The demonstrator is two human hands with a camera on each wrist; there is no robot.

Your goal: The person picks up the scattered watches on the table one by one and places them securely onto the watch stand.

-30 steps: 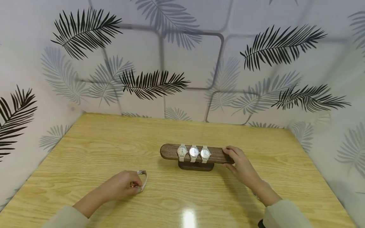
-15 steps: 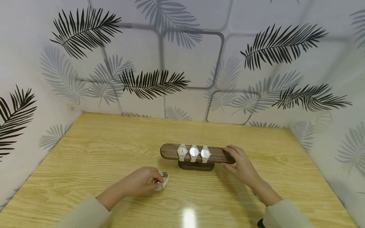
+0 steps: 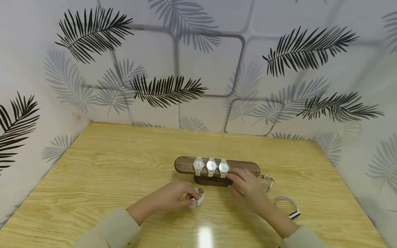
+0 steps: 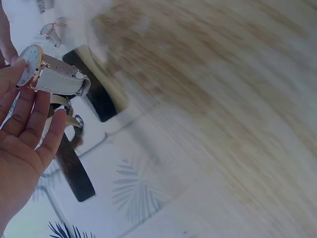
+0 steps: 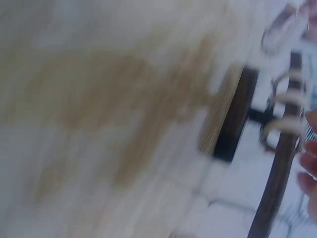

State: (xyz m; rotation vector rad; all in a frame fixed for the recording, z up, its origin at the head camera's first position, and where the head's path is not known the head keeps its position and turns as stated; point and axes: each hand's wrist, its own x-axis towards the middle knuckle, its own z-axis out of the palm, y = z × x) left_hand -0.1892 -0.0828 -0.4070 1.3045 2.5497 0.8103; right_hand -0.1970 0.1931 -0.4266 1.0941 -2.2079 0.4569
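Observation:
My left hand (image 3: 175, 197) pinches a wristwatch (image 4: 57, 79) by its rose-gold case, between thumb and fingers. Its pale strap is buckled into a loop and points right in the head view. A dark wooden watch stand (image 3: 186, 165) stands ahead, with three pale-strapped watches (image 3: 211, 166) around its bar. My right hand (image 3: 248, 186) is in front of the bar's right half, fingertips close to the rightmost watch (image 3: 224, 167). Its fingers look loosely bent in the blurred right wrist view, with nothing seen between them; whether they touch the watch or bar I cannot tell.
On the wooden table (image 3: 124, 155), right of the stand, lies a watch (image 3: 269, 182) partly behind my right hand. Nearer me, beside the right forearm, lies another pale looped strap (image 3: 296, 214). A leaf-patterned backdrop (image 3: 198, 69) rises behind the table.
My left hand has carried the watch rightward to just in front of the stand. My right hand has let go of the bar's right end and moved left, uncovering items on the table.

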